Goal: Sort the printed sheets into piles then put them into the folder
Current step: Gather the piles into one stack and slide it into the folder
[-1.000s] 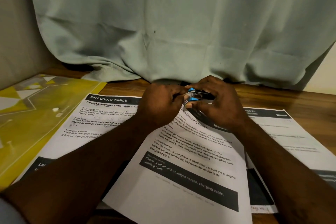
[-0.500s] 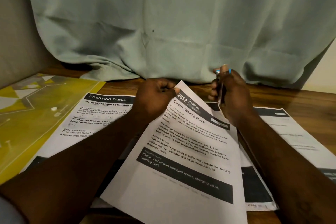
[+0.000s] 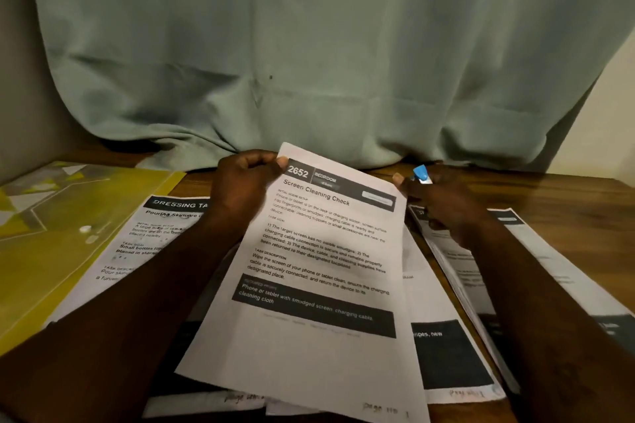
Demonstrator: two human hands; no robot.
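Partly blocking the "Dressing Table" sheet [image 3: 168, 227], your left fingers [image 3: 256, 157] pinched the "Screen Cleaning Check" sheet [image 3: 309, 347]. Your right fingers [image 3: 399, 179] gripped a blue-tipped tool [image 3: 421, 173].

The person is seen as 2 arms. The left forearm [image 3: 137, 302] and the right forearm [image 3: 536, 302] are bare along all the length in view, and so are the left hand [image 3: 244, 182] and the right hand [image 3: 443, 203]. Short, pale, trimmed nails show on the left thumb [image 3: 281, 161] and on 1 of the right fingers [image 3: 398, 178]. The dim light hides any finer marks.
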